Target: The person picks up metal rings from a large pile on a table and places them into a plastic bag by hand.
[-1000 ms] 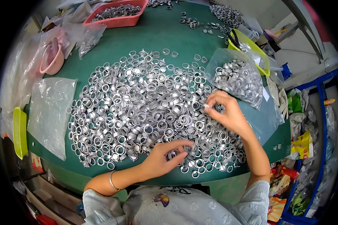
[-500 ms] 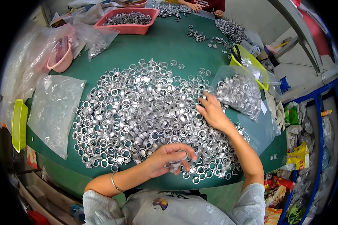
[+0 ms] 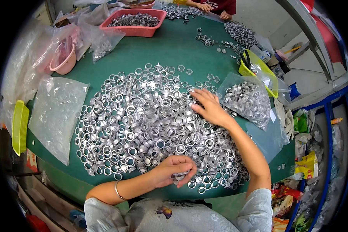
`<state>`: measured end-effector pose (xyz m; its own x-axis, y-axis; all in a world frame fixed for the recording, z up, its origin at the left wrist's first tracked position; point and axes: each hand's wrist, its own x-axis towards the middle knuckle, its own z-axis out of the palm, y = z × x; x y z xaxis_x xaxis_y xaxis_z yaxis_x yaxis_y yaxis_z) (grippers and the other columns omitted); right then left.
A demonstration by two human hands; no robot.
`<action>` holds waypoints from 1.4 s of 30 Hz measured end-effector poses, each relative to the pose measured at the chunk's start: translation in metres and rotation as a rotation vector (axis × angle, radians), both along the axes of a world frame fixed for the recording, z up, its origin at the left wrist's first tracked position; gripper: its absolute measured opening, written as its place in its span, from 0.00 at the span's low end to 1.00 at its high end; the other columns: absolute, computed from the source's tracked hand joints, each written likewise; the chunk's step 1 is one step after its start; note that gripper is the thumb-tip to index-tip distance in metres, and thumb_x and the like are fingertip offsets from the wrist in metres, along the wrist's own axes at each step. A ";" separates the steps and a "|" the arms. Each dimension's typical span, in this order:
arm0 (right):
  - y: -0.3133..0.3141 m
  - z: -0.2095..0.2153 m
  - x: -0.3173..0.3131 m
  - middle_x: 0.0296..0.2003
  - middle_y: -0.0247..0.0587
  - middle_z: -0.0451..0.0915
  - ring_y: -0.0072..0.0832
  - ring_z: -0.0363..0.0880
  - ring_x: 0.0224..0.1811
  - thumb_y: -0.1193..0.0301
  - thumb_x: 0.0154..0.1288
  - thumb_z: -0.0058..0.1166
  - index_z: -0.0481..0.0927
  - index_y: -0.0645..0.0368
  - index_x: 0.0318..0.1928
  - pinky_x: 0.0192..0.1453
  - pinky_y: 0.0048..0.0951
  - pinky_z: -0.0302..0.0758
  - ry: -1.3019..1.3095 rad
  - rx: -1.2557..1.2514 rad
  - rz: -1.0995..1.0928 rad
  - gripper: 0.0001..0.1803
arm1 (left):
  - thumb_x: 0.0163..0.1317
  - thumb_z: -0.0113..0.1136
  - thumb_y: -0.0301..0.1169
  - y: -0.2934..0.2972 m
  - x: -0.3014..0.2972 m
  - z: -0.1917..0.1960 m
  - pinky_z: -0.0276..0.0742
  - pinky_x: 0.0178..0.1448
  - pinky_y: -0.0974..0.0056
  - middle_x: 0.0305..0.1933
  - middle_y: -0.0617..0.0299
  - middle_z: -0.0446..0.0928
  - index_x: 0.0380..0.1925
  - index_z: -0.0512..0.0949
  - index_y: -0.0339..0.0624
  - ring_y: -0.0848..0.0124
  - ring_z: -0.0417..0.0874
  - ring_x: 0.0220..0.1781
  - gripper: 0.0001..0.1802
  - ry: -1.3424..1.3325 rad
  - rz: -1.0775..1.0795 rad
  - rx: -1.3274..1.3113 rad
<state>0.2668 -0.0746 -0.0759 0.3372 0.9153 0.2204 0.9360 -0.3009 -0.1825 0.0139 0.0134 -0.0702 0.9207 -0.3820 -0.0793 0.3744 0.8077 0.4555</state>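
Note:
A broad heap of silver metal rings [image 3: 143,116] covers the middle of the green table. My left hand [image 3: 176,170] is curled at the heap's near edge, closed round a few of these rings, which show partly below its fingers. On the heap's right side, my right hand [image 3: 210,109] reaches in with fingers stretched out over the rings, touching or nearly touching them. I see nothing gripped in it, though the undersides of its fingers are hidden. Just right of that hand lies a clear plastic bag [image 3: 246,100] full of similar rings.
A flat clear bag [image 3: 58,116] lies left of the heap. A pink tub [image 3: 133,28] of metal parts stands at the back, a yellow-green basket [image 3: 272,83] at the right. Across the table are another person's hands [image 3: 224,15] and more metal parts [image 3: 239,33].
My right hand has shifted left over the heap. My left hand's fingers have curled further round the rings they hold.

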 end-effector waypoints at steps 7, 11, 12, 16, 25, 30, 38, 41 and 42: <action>-0.034 0.049 -0.041 0.56 0.51 0.69 0.44 0.66 0.60 0.62 0.61 0.55 0.74 0.62 0.52 0.64 0.40 0.61 0.548 -0.118 0.180 0.22 | 0.65 0.54 0.36 0.006 -0.009 0.007 0.66 0.21 0.71 0.27 0.62 0.72 0.39 0.75 0.37 0.77 0.68 0.18 0.12 0.080 0.026 0.011; -0.020 0.054 -0.016 0.56 0.49 0.70 0.44 0.66 0.59 0.64 0.63 0.53 0.73 0.58 0.54 0.65 0.39 0.60 0.755 -0.077 -0.051 0.21 | 0.65 0.54 0.36 0.005 -0.008 0.007 0.65 0.21 0.71 0.26 0.62 0.72 0.38 0.76 0.36 0.78 0.67 0.18 0.13 0.098 0.000 0.020; -0.010 0.050 -0.013 0.56 0.49 0.70 0.44 0.66 0.60 0.63 0.63 0.52 0.73 0.58 0.54 0.65 0.41 0.59 0.607 -0.016 -0.002 0.21 | 0.65 0.54 0.36 0.006 -0.007 0.007 0.65 0.21 0.72 0.26 0.62 0.72 0.37 0.76 0.35 0.78 0.67 0.17 0.13 0.100 -0.009 0.026; 0.000 0.018 -0.022 0.59 0.53 0.66 0.48 0.59 0.64 0.59 0.65 0.50 0.70 0.55 0.59 0.66 0.44 0.57 0.354 -0.041 0.111 0.24 | 0.67 0.52 0.37 0.005 -0.004 0.007 0.63 0.19 0.73 0.25 0.65 0.72 0.38 0.76 0.35 0.81 0.64 0.15 0.14 0.039 -0.034 0.037; -0.036 0.082 -0.054 0.42 0.48 0.76 0.41 0.74 0.46 0.68 0.59 0.57 0.78 0.63 0.41 0.51 0.36 0.70 0.617 -0.145 0.165 0.13 | 0.68 0.51 0.36 0.002 -0.009 0.004 0.62 0.19 0.74 0.25 0.64 0.71 0.46 0.75 0.35 0.82 0.63 0.15 0.16 0.020 -0.041 0.007; 0.007 0.072 -0.056 0.46 0.45 0.76 0.41 0.72 0.51 0.65 0.55 0.61 0.78 0.60 0.44 0.55 0.38 0.68 0.450 0.136 0.240 0.18 | 0.67 0.51 0.36 0.000 -0.006 0.001 0.61 0.18 0.75 0.27 0.63 0.71 0.55 0.70 0.36 0.82 0.63 0.15 0.20 -0.059 -0.055 0.008; -0.017 0.049 -0.082 0.56 0.40 0.68 0.47 0.63 0.59 0.67 0.52 0.62 0.76 0.55 0.46 0.59 0.44 0.65 0.253 -0.059 0.345 0.20 | 0.66 0.53 0.35 0.001 -0.008 0.008 0.60 0.17 0.74 0.26 0.62 0.71 0.51 0.73 0.35 0.82 0.62 0.15 0.18 -0.060 -0.008 0.088; -0.039 0.050 -0.084 0.53 0.39 0.71 0.44 0.65 0.56 0.71 0.51 0.60 0.77 0.56 0.41 0.57 0.43 0.67 0.222 -0.072 0.313 0.14 | 0.66 0.54 0.35 0.000 -0.009 0.011 0.59 0.17 0.75 0.26 0.62 0.72 0.50 0.74 0.34 0.82 0.64 0.15 0.18 -0.080 -0.040 0.115; -0.046 0.048 -0.084 0.52 0.38 0.72 0.44 0.65 0.55 0.73 0.51 0.60 0.77 0.56 0.39 0.56 0.42 0.67 0.208 -0.077 0.309 0.13 | 0.65 0.54 0.35 -0.001 -0.011 0.012 0.59 0.17 0.75 0.26 0.62 0.72 0.50 0.74 0.34 0.82 0.64 0.15 0.18 -0.087 -0.054 0.122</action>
